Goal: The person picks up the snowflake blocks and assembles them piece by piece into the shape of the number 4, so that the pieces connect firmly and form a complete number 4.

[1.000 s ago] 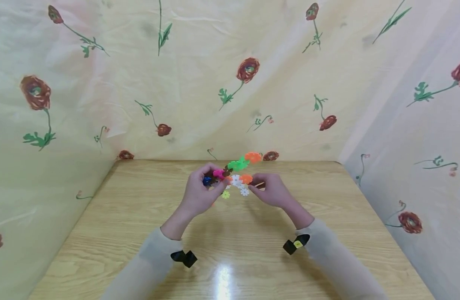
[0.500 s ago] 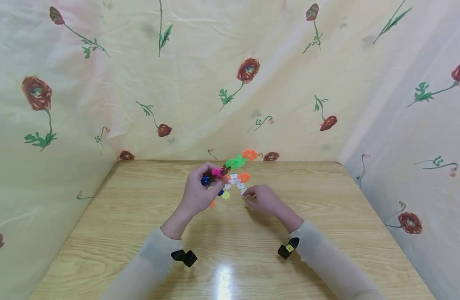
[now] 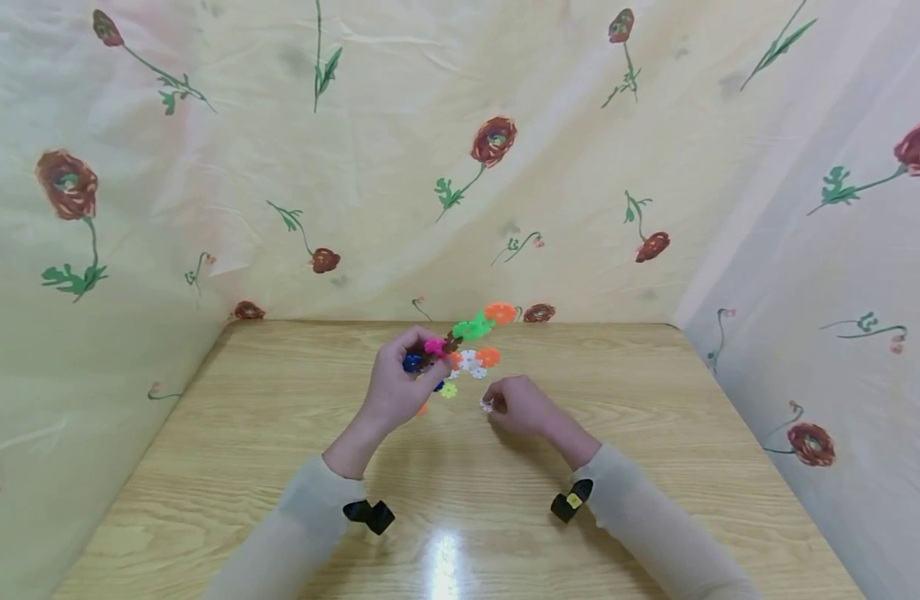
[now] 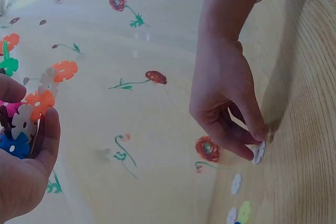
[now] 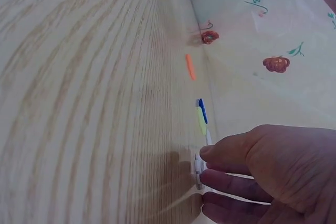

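My left hand (image 3: 398,385) grips a joined chain of plastic snowflake discs above the table. Pink, brown, blue, white, green and orange discs show in it; the orange disc (image 3: 501,313) forms its far tip. In the left wrist view a blue disc (image 4: 14,145) rests by the palm, and the fingers hide part of the chain. My right hand (image 3: 523,406) is low over the wood, pinching a white snowflake disc (image 4: 260,152) between thumb and fingers. The right wrist view shows that white disc nearly edge-on.
Several loose discs lie on the table (image 3: 460,475) between the hands: a yellow one (image 3: 448,390), a white one (image 3: 479,373), an orange one (image 5: 190,67) and a dark blue one (image 5: 202,111). Flower-patterned cloth (image 3: 400,167) rises behind the table and at both sides.
My right hand has left the orange disc on the chain, come down towards me and taken a white disc, drawing it slightly nearer. The left hand stays nearly still with the chain.
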A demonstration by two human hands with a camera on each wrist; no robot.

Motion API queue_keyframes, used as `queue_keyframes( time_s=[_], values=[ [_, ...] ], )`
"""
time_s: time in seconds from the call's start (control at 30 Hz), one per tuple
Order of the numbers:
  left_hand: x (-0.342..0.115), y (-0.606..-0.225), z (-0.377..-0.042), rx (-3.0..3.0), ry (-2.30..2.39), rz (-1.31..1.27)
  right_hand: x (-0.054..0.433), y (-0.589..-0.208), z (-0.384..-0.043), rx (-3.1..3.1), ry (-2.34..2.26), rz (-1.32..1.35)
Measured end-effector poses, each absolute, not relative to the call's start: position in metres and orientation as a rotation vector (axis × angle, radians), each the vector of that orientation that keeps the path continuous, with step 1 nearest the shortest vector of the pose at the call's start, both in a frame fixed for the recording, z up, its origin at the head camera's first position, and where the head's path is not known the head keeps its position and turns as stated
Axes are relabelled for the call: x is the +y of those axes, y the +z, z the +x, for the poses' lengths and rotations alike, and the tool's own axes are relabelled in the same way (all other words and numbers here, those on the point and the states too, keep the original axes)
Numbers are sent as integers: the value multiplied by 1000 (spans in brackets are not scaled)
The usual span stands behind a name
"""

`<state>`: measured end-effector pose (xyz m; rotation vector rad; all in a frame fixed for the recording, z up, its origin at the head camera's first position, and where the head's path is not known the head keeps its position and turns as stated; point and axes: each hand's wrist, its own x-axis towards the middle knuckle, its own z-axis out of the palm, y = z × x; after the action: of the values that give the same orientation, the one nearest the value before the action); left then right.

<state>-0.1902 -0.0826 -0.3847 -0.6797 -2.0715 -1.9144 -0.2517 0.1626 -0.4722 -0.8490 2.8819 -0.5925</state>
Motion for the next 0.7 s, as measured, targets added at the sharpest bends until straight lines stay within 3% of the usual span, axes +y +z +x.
queue_keyframes(
  time_s=[0.7],
  values=[
    [-82, -382, -189, -2082, -1986, -662, 155, -477, -250, 2912, -539, -811]
  ],
)
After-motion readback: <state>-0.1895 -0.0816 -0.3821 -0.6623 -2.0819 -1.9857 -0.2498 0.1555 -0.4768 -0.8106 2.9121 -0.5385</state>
